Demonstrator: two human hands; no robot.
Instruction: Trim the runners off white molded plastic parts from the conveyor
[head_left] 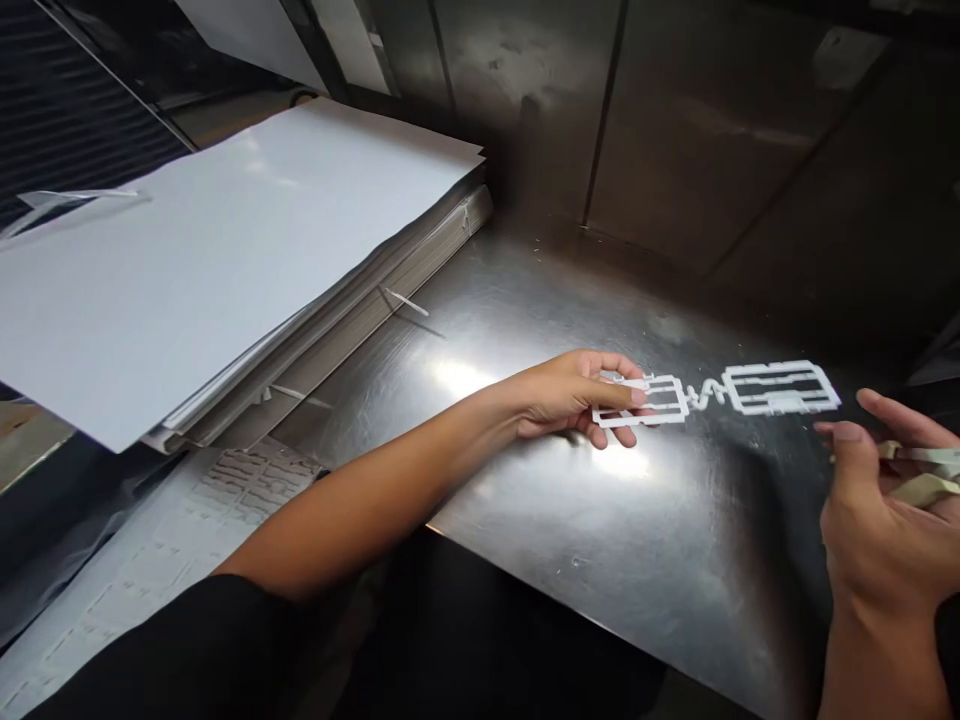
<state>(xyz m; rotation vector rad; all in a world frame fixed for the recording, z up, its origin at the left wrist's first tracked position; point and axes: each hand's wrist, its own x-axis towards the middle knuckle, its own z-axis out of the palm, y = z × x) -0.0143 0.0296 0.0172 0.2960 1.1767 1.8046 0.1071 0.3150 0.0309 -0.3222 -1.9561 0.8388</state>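
Note:
Over the steel surface, my left hand (570,395) pinches a white plastic frame part (679,400) between thumb and fingers. That part is two slotted rectangular frames joined by a thin zigzag strip, and its far frame (784,388) reaches out to the right. At the right edge, my right hand (881,520) is partly curled round a tool with pale handles (926,488); its kind is cut off by the picture's edge. The right thumb and fingertips are just right of the far frame, apart from it.
A tall stack of large white sheets (247,230) fills the left, with thin white strips (407,302) poking from its side. Below it lies a sheet with printed or cut outlines (150,570). Metal walls (525,90) rise behind the steel surface (600,560), whose front edge runs diagonally.

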